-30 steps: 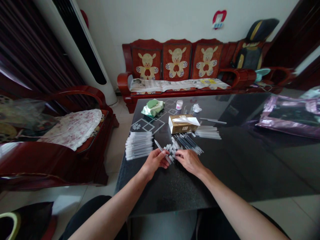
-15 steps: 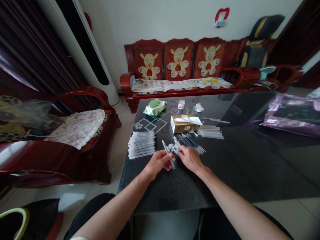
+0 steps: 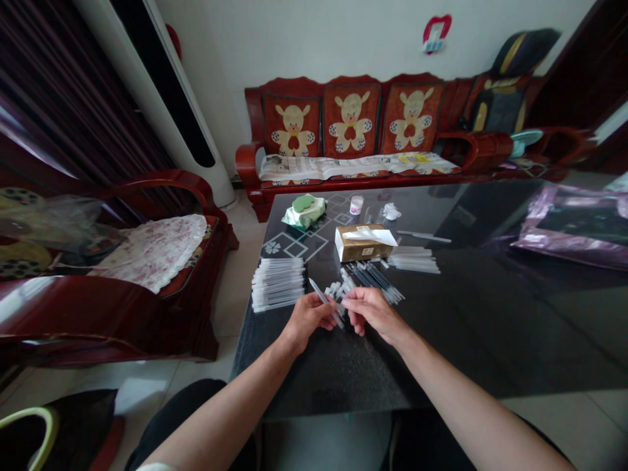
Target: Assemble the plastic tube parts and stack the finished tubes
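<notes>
My left hand (image 3: 310,315) is closed around a slim whitish pen (image 3: 317,288), its pointed end tilted up and to the left. Just right of it, my right hand (image 3: 377,313) pinches thumb and forefinger together close to the pen. Whatever sits in that pinch is too small to make out. Beyond the fingertips lies a loose heap of small white pen caps (image 3: 334,289). Dark pen refills (image 3: 377,282) are spread behind my right hand. To the left, a neat stack of whitish pens (image 3: 279,285) rests near the table's edge.
A gold tissue box (image 3: 366,247) stands behind the refills, with clear pen barrels (image 3: 415,260) to its right. Farther back are a green wipes pack (image 3: 305,212), a small white jar (image 3: 356,205) and crumpled tissue (image 3: 391,211). A purple-edged plastic bag (image 3: 530,226) lies right.
My right hand has drawn back from the cap heap toward the pen, its fingertips now pinched. The pen in my left hand has tilted further left.
</notes>
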A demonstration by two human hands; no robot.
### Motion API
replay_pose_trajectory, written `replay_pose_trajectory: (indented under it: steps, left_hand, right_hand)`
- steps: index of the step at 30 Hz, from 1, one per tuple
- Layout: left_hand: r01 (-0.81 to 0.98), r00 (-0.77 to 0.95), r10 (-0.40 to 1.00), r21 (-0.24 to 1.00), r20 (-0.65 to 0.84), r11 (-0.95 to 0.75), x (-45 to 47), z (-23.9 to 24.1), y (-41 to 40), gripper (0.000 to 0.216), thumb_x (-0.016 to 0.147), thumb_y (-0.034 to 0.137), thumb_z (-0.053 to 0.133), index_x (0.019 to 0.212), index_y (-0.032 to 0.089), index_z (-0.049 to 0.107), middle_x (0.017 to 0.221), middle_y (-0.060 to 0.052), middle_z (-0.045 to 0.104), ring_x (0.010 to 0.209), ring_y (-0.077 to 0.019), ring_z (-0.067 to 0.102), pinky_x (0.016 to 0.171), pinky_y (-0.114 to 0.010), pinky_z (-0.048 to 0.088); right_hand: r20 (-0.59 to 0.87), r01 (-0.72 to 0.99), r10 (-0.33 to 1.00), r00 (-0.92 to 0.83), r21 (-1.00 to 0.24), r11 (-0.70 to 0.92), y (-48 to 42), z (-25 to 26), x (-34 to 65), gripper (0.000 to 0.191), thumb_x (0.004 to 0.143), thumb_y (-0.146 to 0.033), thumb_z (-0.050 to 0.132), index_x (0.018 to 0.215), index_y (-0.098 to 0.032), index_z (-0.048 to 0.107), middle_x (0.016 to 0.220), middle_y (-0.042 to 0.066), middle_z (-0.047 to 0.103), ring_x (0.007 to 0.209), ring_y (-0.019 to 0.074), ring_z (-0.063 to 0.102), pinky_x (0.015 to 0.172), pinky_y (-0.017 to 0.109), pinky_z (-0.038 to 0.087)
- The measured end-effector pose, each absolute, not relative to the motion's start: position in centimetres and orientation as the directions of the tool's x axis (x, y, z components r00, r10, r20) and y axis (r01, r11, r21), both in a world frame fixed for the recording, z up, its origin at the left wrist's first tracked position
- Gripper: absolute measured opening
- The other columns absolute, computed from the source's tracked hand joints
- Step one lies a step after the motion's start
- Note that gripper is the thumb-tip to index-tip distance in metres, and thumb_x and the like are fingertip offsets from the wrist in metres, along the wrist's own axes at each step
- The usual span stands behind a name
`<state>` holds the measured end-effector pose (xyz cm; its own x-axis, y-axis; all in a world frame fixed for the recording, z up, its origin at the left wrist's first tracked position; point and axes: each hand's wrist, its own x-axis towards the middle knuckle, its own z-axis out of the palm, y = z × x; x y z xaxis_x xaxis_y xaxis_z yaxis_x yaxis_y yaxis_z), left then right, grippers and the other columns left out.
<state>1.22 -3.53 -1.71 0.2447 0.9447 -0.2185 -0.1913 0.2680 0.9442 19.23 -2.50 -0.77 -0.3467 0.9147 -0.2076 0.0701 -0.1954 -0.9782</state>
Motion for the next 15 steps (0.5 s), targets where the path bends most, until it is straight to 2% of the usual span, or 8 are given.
replay_pose_trajectory:
  steps: [5, 9, 15]
  left_hand:
    - [-0.292, 0.153, 0.97, 0.929, -0.19, 0.228, 1.4, -1.2, -3.5, 0.027, 0.069, 0.035, 0.072, 0.082, 0.013, 0.062, 0.065, -0.003, 0.064, 0.052, -0.0109, 0.058, 0.052, -0.022, 0.048]
    - [-0.291, 0.115, 0.979, 0.936, -0.169, 0.195, 1.6, -0.9, -3.7, 0.022, 0.069, 0.031, 0.071, 0.077, 0.013, 0.062, 0.064, -0.003, 0.064, 0.05, -0.0098, 0.055, 0.044, -0.019, 0.04]
    - [-0.469, -0.061, 0.983, 0.874, -0.175, 0.126, -0.5, -1.0, -1.8, 0.018, 0.068, 0.027, 0.07, 0.076, 0.015, 0.059, 0.065, -0.002, 0.065, 0.046, -0.0049, 0.049, 0.044, -0.015, 0.035]
  right_hand:
    - [-0.236, 0.038, 0.885, -0.402, -0.97, -0.242, -3.0, -0.7, 18.7, 0.037, 0.077, -0.049, 0.063, 0.082, -0.013, 0.059, 0.061, 0.002, 0.064, 0.043, 0.0119, 0.06, 0.038, 0.02, 0.046]
    - [-0.272, 0.004, 0.841, -0.467, -0.952, -0.306, -3.6, -1.0, 18.1, 0.033, 0.074, -0.042, 0.067, 0.087, -0.012, 0.059, 0.065, 0.004, 0.067, 0.047, 0.0144, 0.063, 0.042, 0.023, 0.051]
    - [-0.309, 0.101, 0.797, -0.519, -0.948, -0.302, -3.2, 0.2, 19.8, 0.023, 0.074, -0.033, 0.064, 0.077, -0.01, 0.063, 0.052, 0.001, 0.062, 0.036, 0.01, 0.054, 0.034, 0.019, 0.042]
